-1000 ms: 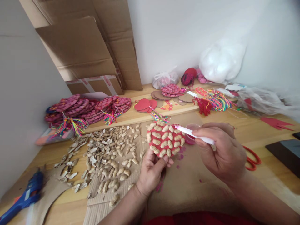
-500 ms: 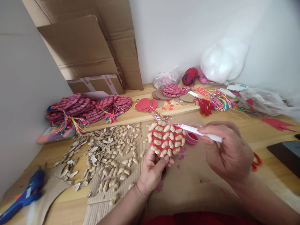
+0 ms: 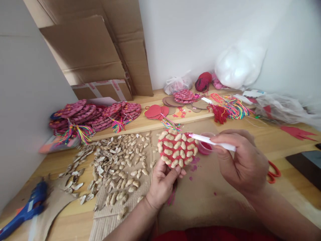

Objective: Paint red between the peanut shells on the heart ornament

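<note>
My left hand [image 3: 165,182] grips the lower edge of a round red disc [image 3: 173,153] covered with rows of peanut shells. A tassel hangs below it, partly hidden by the hand. In my right hand [image 3: 242,160] is a slim white brush [image 3: 208,140], pinched between thumb and fingers. Its pink tip touches or nearly touches the disc's upper right edge; I cannot tell which. Just behind the brush stands a small clear cup [image 3: 206,147] with dark pink paint. Pink spots mark the cardboard [image 3: 200,194] beneath.
Peanut shells [image 3: 117,167] spread over cardboard on the left, near a blue glue gun [image 3: 32,207]. Finished pink discs [image 3: 97,115] with tassels pile at the back left. Red-handled scissors [image 3: 274,172] lie beside my right hand. Colourful strings [image 3: 235,107] lie at the back right.
My right hand and the brush have shifted slightly left along the disc's upper edge. The left hand and the disc have hardly moved.
</note>
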### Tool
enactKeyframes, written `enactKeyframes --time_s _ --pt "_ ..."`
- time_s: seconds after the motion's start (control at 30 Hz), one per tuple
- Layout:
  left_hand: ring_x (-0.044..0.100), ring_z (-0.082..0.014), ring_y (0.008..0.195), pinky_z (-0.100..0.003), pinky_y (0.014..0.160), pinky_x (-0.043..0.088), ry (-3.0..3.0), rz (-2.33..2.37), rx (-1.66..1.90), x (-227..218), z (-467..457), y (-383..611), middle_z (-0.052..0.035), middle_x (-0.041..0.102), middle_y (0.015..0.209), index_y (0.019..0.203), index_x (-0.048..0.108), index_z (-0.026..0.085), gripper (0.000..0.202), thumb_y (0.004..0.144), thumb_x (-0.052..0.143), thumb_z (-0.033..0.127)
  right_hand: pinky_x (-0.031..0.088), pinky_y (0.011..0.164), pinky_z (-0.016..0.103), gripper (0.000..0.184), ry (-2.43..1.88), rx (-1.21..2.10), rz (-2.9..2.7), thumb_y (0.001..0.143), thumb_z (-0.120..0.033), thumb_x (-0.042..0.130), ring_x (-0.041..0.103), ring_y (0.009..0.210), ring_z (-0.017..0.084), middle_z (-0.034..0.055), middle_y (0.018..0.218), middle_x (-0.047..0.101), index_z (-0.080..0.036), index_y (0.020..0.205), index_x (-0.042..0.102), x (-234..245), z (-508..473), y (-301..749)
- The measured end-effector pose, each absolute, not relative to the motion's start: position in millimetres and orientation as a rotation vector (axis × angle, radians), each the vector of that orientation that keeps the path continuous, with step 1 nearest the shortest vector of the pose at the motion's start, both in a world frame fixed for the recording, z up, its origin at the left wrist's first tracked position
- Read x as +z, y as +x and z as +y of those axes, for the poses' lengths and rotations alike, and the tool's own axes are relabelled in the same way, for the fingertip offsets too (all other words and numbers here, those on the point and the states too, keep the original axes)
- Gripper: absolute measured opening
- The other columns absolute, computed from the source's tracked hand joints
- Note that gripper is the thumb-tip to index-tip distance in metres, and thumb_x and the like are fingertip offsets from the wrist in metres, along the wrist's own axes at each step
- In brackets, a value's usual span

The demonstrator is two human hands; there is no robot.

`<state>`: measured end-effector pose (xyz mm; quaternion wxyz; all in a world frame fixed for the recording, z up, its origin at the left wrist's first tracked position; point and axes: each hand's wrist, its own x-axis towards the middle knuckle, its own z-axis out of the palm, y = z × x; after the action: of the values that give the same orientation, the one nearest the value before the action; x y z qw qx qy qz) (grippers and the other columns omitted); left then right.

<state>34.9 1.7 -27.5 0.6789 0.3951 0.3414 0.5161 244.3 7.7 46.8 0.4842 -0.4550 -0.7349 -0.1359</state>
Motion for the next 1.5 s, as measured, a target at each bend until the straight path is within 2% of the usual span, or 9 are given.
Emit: enactKeyframes --time_s 0.37,0.6,1.0,1.23,1.5 --pt "0.068 -0.0130 0.069 -0.023 0.063 0.051 0.870 0.746 1.167 -32.8 2.6 33.5 -0.0014 0.073 0.079 0.106 0.063 0.018 0.029 0.084 0.079 0.030 0.052 0.082 0.044 0.026 -1.144 -0.335 -1.742 0.088 -0.016 0.065 0.067 0.088 0.024 0.0041 0.092 0.072 -0.027 0.111 0.065 47.3 8.0 246.1" --pt "0.068 -0.0133 0.070 -0.023 0.063 0.051 0.828 0.729 1.165 -33.1 2.1 33.3 -0.0014 0.073 0.080 0.107 0.063 0.019 0.030 0.084 0.079 0.028 0.052 0.082 0.046 0.033 -1.125 -0.273 -1.747 0.087 -0.013 0.065 0.066 0.089 0.026 0.0049 0.094 0.072 -0.029 0.115 0.064 46.4 8.1 247.2" --pt "0.067 -0.0126 0.070 -0.023 0.065 0.051 0.847 0.718 1.161 -35.7 3.4 33.0 -0.0019 0.074 0.078 0.105 0.063 0.018 0.028 0.085 0.079 0.030 0.050 0.083 0.042 0.020 -1.172 -0.275 -1.700 0.088 -0.018 0.064 0.066 0.088 0.023 0.0039 0.093 0.071 -0.024 0.108 0.065 45.8 9.5 246.2" --pt "0.068 -0.0134 0.070 -0.023 0.064 0.051 0.837 0.723 1.158 -33.3 3.1 33.0 -0.0022 0.073 0.079 0.105 0.064 0.018 0.029 0.084 0.080 0.030 0.049 0.082 0.044 0.022 -1.177 -0.204 -1.684 0.089 -0.018 0.064 0.065 0.089 0.024 0.0044 0.095 0.071 -0.027 0.109 0.065 45.0 9.6 247.7" --pt "0.063 -0.0084 0.066 -0.020 0.063 0.049 0.809 0.701 1.197 -36.8 4.7 32.3 0.0022 0.069 0.081 0.103 0.067 0.021 0.024 0.083 0.081 0.024 0.049 0.081 0.045 0.026 -1.177 -0.171 -1.679 0.090 -0.017 0.063 0.065 0.089 0.025 0.0050 0.097 0.072 -0.030 0.112 0.064 43.9 7.8 249.2"
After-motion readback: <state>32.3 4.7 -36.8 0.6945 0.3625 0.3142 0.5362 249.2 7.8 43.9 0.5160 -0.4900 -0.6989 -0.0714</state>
